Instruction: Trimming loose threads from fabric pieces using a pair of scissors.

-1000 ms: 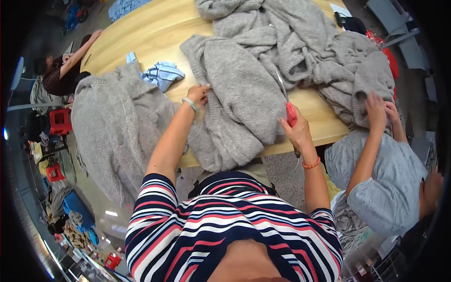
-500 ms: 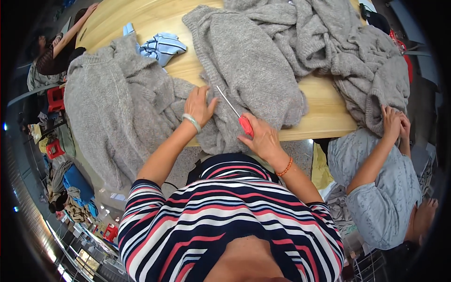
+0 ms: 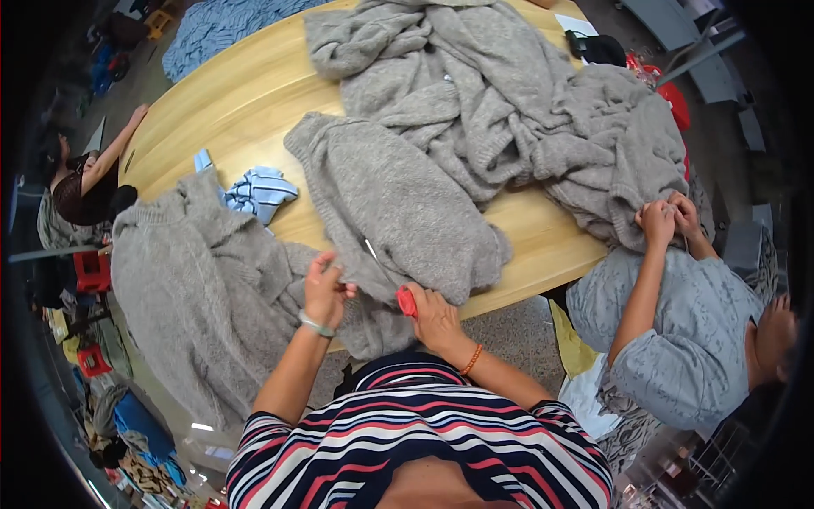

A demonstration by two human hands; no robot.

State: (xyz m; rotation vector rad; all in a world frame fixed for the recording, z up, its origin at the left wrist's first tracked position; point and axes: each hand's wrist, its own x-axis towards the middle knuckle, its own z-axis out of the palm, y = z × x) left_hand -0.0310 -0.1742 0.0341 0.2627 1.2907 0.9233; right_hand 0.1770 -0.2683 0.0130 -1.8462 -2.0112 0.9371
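- The left hand [image 3: 326, 288], low in the middle of the frame, has its grip pinched together on the edge of a grey knitted sweater [image 3: 398, 212].
- That grey knitted sweater lies spread over the near edge of the pale wooden counter [image 3: 246, 102], its lower part hanging off toward the person.
- The right hand [image 3: 434, 316], just right of the left one, has its grip clamped on red-handled scissors [image 3: 405, 301]; the thin metal blades [image 3: 373, 252] point up and left, lying on the sweater just beside the left hand's fingers.
- A second grey sweater [image 3: 195, 288] drapes off the counter's edge at the lower left of the frame.
- A small blue striped cloth [image 3: 259, 191] lies on the counter between the two sweaters.
- A heap of grey knitwear [image 3: 526, 110] fills the upper middle and right of the counter.
- At the right of the frame, another person's hands [image 3: 666, 216] work at the edge of that heap.
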